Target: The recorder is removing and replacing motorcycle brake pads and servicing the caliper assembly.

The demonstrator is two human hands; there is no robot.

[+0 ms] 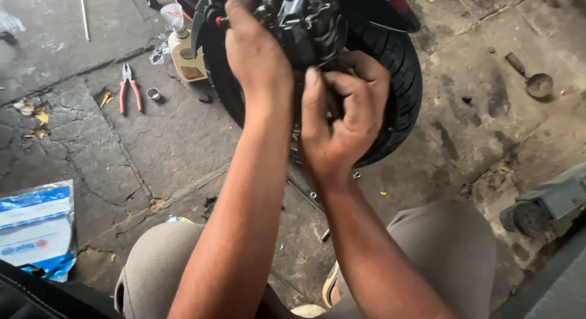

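Tyre: black, ribbed tread pattern. Caliper: glossy black, with dull metal patches. Small red tip beside left hand.

Pliers: red-orange handles, grey steel head. Bottle: cream-white, clear plastic at neck, orange-brown label patch. Ring: silver.

Floor: grey-brown concrete, dark cracks, black oily stains. Dry leaves: yellow-brown.

Bag: white and blue, small red mark. Trousers: plain beige-khaki. Ladle: rusty brown, dull grey bowl. Jack: grey-green, dark wheel. Rod: pale silver.
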